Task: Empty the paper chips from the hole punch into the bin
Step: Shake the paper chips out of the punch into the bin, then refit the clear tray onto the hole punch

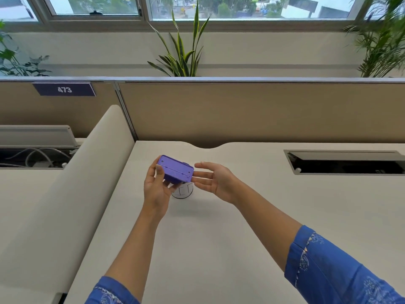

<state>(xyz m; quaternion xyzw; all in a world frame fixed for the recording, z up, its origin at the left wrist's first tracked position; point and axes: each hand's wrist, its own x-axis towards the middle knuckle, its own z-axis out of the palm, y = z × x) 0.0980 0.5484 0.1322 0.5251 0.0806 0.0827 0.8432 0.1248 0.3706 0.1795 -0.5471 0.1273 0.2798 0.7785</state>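
We're holding the purple hole punch (pixel 175 171) in our left hand (pixel 156 187), flipped so its flat base plate is facing up at us, right above the little white bin (pixel 183 190) sitting on the desk (pixel 241 227). Its long axis is running left to right, far end pointing at our right hand (pixel 215 179), which is hanging open just beside that end, gripping nothing. So the right hand's probably the one popping the chip cover.
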